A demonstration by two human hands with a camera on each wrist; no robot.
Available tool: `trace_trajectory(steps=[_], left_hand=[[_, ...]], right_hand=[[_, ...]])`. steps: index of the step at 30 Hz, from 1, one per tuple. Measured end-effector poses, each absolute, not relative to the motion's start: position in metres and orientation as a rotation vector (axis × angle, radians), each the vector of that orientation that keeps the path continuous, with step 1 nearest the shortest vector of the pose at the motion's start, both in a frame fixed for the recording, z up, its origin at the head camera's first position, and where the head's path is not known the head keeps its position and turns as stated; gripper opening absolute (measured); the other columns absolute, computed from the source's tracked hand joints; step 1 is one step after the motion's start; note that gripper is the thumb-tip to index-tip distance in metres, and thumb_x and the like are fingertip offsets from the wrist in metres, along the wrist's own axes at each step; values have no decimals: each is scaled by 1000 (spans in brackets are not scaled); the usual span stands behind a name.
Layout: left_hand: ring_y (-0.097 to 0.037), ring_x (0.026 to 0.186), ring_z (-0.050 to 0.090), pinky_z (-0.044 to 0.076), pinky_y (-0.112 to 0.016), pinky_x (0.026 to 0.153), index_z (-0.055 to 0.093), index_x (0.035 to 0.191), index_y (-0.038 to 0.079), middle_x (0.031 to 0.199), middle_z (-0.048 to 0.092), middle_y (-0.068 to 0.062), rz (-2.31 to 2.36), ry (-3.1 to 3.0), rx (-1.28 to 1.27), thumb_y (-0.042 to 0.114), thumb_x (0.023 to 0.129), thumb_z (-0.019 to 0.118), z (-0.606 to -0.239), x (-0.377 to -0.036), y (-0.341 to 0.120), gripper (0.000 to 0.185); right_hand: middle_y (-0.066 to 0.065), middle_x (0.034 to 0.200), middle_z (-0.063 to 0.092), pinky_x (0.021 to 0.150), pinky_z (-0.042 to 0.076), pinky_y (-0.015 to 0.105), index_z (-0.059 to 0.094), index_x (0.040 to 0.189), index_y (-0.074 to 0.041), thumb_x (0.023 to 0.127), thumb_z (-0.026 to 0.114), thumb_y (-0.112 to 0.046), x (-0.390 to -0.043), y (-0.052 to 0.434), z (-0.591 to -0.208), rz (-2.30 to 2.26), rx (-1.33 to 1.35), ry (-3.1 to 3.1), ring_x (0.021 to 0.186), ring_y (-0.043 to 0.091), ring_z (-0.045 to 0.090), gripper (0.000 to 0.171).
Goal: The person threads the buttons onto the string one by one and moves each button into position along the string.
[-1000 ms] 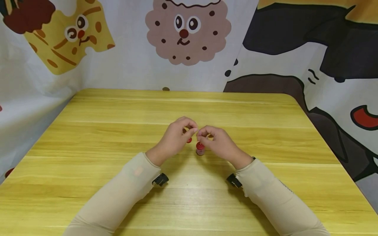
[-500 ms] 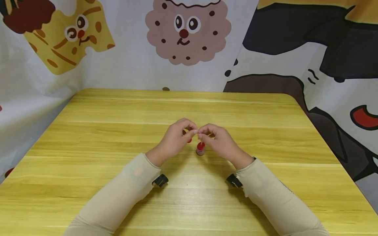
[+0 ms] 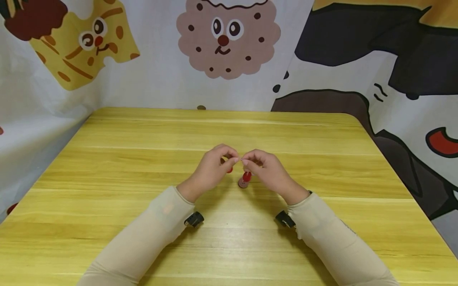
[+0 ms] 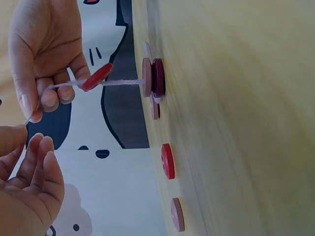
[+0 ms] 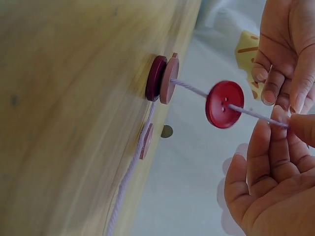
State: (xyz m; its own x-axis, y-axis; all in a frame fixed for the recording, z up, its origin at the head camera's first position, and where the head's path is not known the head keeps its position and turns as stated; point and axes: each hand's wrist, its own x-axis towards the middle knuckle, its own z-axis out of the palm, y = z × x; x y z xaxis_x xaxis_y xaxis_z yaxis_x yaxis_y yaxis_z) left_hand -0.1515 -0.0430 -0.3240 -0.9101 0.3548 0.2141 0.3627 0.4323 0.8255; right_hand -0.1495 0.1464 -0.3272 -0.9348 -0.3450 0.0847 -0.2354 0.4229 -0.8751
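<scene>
Evidently the left grip (image 3: 212,170) and right grip (image 3: 268,172) nearly meet, each pinching the lilac cord (image 5: 258,116). Threaded on it, a red button (image 5: 219,110) hangs tilted just below the right grip. Farther down, a pink button (image 5: 170,81) tops a maroon button (image 5: 156,78) on the bench (image 3: 229,234); another red button (image 4: 168,161) lies near the left grip.
</scene>
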Motion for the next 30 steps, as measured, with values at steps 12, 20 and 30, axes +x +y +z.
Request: trace_trajectory(steps=[12,20,30], left_hand=[[-20,85,59,51,-28,71,64,101,3,99,62,-6,-1532,-2655,-655,9,96,59,-326,-153,-43,10],[-21,81,60,52,-30,70,65,102,5,98,61,-6,-1585,-2649,-634,12,96,61,-326,-153,-46,10],[-20,98,57,48,-37,85,65,107,5,107,64,-6,-1628,-2649,-514,16,97,59,-329,-160,-57,16]], right_hand=[[16,92,66,71,48,34,66,105,-4,98,57,-16,-151,147,-327,-1491,-506,2583,79,21,59,17],[14,93,67,73,48,34,64,106,0,99,56,-16,-151,148,-327,-1511,-484,2571,83,21,60,20],[16,92,67,75,50,34,64,103,0,99,55,-15,-151,147,-327,-1533,-502,2571,84,22,62,18]])
